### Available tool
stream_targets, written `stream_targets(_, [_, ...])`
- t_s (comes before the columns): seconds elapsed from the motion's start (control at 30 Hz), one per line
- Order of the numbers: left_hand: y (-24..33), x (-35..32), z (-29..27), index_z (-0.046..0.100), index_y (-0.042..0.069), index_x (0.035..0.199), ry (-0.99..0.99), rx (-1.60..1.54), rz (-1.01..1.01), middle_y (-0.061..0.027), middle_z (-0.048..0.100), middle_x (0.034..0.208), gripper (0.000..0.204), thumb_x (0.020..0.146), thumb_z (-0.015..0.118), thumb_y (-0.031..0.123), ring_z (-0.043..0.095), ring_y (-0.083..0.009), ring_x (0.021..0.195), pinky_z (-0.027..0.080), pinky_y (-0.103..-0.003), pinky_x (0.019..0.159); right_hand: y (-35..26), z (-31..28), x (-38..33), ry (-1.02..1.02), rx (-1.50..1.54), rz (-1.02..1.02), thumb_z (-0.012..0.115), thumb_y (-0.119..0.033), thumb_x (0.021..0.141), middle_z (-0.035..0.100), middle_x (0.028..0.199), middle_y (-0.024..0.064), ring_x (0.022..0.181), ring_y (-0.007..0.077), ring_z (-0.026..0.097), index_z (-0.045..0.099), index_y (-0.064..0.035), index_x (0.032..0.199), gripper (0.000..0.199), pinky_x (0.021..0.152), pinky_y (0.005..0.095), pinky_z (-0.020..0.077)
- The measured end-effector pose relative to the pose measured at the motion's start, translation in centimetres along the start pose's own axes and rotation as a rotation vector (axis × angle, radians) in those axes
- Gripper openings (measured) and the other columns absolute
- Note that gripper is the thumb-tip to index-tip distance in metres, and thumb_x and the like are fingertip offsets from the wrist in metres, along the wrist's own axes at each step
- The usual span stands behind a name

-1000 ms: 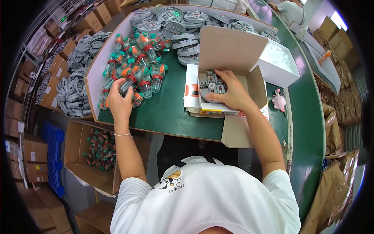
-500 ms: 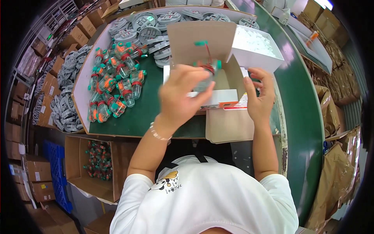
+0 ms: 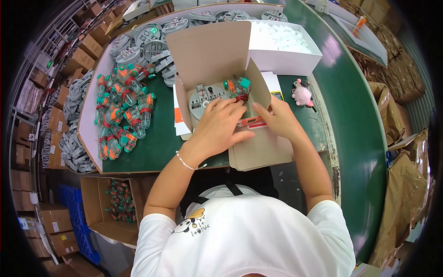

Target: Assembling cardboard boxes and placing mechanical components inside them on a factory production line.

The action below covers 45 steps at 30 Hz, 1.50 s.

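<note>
In front of me stands an open cardboard box with its lid flap raised. A round grey plastic disc with fittings lies in its left side. To the right of the disc sits a clear plastic bottle with green and orange caps and coiled red wire. My left hand reaches over the front of the box, fingers stretched out and their tips at the bottle; the contact is partly hidden. My right hand grips the box's right wall, thumb inside and fingers outside.
Similar bottles are heaped at the left, and grey discs behind them. A white box of small white pieces stands at the back right, near a pink plush toy. Flat cardboard lies at the table's front edge.
My left hand has lowered the bottle into the box. My right hand has moved left onto the box wall. The whole view has shifted, and the plush toy has come into sight.
</note>
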<state>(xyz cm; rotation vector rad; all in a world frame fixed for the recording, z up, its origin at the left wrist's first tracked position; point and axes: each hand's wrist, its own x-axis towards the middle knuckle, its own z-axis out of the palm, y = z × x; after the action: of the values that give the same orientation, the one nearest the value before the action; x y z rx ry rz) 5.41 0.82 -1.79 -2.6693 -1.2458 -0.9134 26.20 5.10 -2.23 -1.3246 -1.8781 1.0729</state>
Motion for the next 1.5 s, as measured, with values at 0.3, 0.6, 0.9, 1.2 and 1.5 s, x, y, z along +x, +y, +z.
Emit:
stream_targets(0.3, [-0.6, -6.4, -7.3, 0.068, 0.003, 0.102, 0.764, -0.167, -0.269, -0.0103, 0.068, 0.102, 0.025, 0.081, 0.077, 0.014, 0.059, -0.0291, 0.095, 0.047, -0.037, 0.085, 1.6, -0.1, -0.4, 0.208, -0.09, -0.054, 0.047, -0.018, 0.099, 0.058, 0.075, 0.0198, 0.067, 0.0245, 0.054, 0.056, 0.0074, 0.098, 0.027, 0.061, 0.0409, 0.0431])
stream_targets(0.6, [-7.8, -12.1, -1.4, 0.064, -0.001, 0.118, 0.311, 0.045, -0.827, -0.0107, 0.058, 0.105, 0.058, 0.075, 0.085, 0.031, 0.053, -0.028, 0.102, 0.045, -0.038, 0.089, 12.7, -11.2, -14.1, 1.028, -0.143, 0.206, 0.055, -0.02, 0.095, 0.064, 0.082, 0.0184, 0.067, 0.0209, 0.059, 0.061, 0.0101, 0.095, 0.03, 0.058, 0.0379, 0.0485])
stream_targets(0.9, [-8.7, -11.3, -2.8, 0.052, -0.002, 0.132, 0.266, -0.192, -0.859, -0.0116, 0.056, 0.113, 0.065, 0.078, 0.08, 0.02, 0.053, -0.025, 0.106, 0.046, -0.037, 0.093, 20.4, -15.0, -20.8, 1.238, -0.349, 0.638, 0.055, -0.038, 0.096, 0.065, 0.092, 0.0194, 0.067, 0.0254, 0.065, 0.06, 0.007, 0.113, 0.048, 0.062, 0.0365, 0.0547])
stream_targets(1.2, [-9.0, -8.8, -7.8, 0.039, 0.0, 0.143, 0.233, -1.264, -0.714, -0.0088, 0.06, 0.126, 0.075, 0.075, 0.071, -0.005, 0.058, -0.0145, 0.113, 0.048, -0.031, 0.096, 0.7, -3.7, -7.1, 0.89, -0.333, -0.269, 0.067, -0.008, 0.093, 0.066, 0.099, 0.0052, 0.083, 0.0121, 0.059, 0.073, -0.0042, 0.111, 0.02, 0.075, 0.0268, 0.0488])
stream_targets(1.5, [-5.8, -10.2, -16.2, 0.043, -0.005, 0.142, -0.109, -0.681, -0.207, -0.0186, 0.059, 0.128, 0.074, 0.078, 0.076, 0.009, 0.058, -0.0249, 0.118, 0.048, -0.034, 0.096, -10.8, 3.6, 0.8, 0.382, 0.13, -0.621, 0.074, -0.003, 0.085, 0.055, 0.096, 0.0027, 0.083, 0.012, 0.051, 0.074, -0.0021, 0.098, 0.013, 0.071, 0.0258, 0.0424])
